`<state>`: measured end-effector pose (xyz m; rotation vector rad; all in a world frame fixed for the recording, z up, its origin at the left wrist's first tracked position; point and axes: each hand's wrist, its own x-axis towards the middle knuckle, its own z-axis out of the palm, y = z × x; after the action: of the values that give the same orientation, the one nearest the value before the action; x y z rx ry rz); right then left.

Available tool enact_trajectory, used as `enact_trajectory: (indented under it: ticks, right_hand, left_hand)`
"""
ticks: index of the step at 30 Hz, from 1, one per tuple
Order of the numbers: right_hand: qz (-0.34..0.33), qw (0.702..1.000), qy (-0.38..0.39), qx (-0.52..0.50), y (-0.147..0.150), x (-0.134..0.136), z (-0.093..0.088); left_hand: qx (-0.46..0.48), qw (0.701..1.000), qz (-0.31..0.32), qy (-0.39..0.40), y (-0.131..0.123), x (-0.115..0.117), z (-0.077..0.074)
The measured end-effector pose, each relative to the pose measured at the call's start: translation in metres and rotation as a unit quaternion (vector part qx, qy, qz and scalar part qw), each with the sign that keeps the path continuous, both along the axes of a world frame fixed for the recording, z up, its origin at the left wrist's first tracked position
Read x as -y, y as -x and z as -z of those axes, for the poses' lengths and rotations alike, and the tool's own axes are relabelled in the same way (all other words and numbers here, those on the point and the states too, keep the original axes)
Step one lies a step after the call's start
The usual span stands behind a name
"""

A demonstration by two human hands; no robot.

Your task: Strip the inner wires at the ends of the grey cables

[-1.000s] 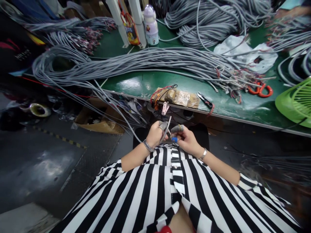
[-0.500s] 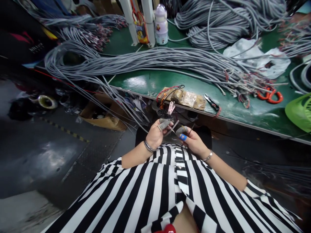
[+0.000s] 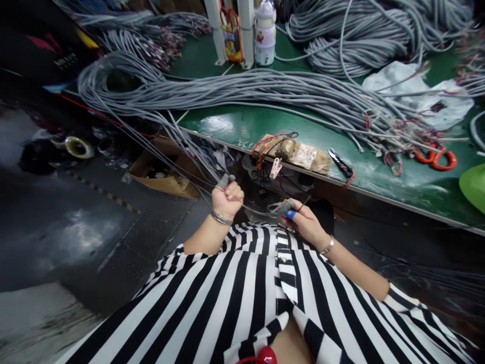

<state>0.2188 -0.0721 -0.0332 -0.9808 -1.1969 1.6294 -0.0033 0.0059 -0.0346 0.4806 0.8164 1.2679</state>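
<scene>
A long bundle of smooth grey cables (image 3: 242, 91) lay across the glossy green tabletop (image 3: 223, 124), roughly parallel to its near edge, looped at the left end and frayed into coloured wires at the right. Several strands dropped over the near edge toward the left hand (image 3: 227, 201). On that edge rested a block wrapped in brown and clear tape (image 3: 303, 154), a pink plastic clothespin (image 3: 276, 168) hanging just in front of it, and black-handled snips (image 3: 341, 163) lying just right of it. Farther right, orange-red looped handles (image 3: 443, 160) stuck out near the frayed wires, and a light-green plastic object (image 3: 473, 189) sat at the near edge. Thick grey coils (image 3: 359, 40) and a lilac bottle (image 3: 265, 35) stood toward the far edge.

The left fingers were curled into a fist around a thin grey cable (image 3: 256, 210), hiding the gripped part. The right hand (image 3: 308, 225), its thumb wrapped in blue, pinched the cable's other visible stretch between closed thumb and forefinger; a thin dark rod (image 3: 304, 203) poked out beyond these fingers.

The cable hung in front of the near edge, below the tabletop, sagging slightly between the hands and bending into a small loop at the right fingertips. Its tip was too small to make out.
</scene>
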Motion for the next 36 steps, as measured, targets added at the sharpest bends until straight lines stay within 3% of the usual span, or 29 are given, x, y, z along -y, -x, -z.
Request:
enact_trajectory:
  ticks: [2,3,6,9,11,13,19,23,26,29,32,36]
  right_hand:
    - [0.016,1.0,0.009,-0.012,0.0,-0.001,0.002]
    - [0.02,1.0,0.012,-0.017,0.0,-0.001,0.003]
    - [0.027,0.999,0.019,-0.025,0.0,-0.002,0.004]
    - [0.032,0.999,0.019,-0.033,-0.004,-0.002,0.004]
    - [0.04,0.998,0.017,-0.043,-0.006,-0.001,0.004]
    - [0.061,0.996,0.027,-0.058,-0.007,0.001,0.002]
    - [0.167,0.974,0.08,-0.132,-0.009,-0.004,-0.004]
    - [0.294,0.938,0.08,-0.167,-0.03,-0.012,0.0]
    - [0.273,0.952,0.091,-0.108,-0.039,-0.008,0.006]
    - [0.175,0.981,0.088,-0.003,-0.039,0.0,0.007]
    - [0.098,0.984,-0.019,0.145,-0.041,0.008,-0.002]
    - [0.103,0.909,-0.205,0.347,-0.049,0.017,-0.027]
  left_hand:
    - [-0.075,0.997,-0.004,-0.029,0.002,0.001,0.007]
    - [-0.128,0.99,0.025,-0.055,0.0,0.004,0.011]
    - [-0.267,0.919,0.244,-0.157,-0.01,0.014,0.018]
    - [-0.277,0.839,0.409,-0.229,-0.018,0.019,0.017]
    - [-0.256,0.817,0.458,-0.239,-0.02,0.018,0.014]
    - [-0.24,0.815,0.476,-0.227,-0.022,0.017,0.012]
    - [-0.165,0.87,0.435,-0.162,-0.029,0.022,0.013]
    - [-0.146,0.911,0.344,-0.176,-0.019,0.026,0.008]
    - [-0.204,0.908,0.281,-0.232,-0.009,0.027,0.0]
    - [-0.31,0.857,0.235,-0.338,-0.009,0.03,-0.007]
    - [-0.432,0.749,0.181,-0.469,-0.015,0.033,-0.01]
    - [-0.542,0.63,0.113,-0.545,-0.022,0.04,-0.011]
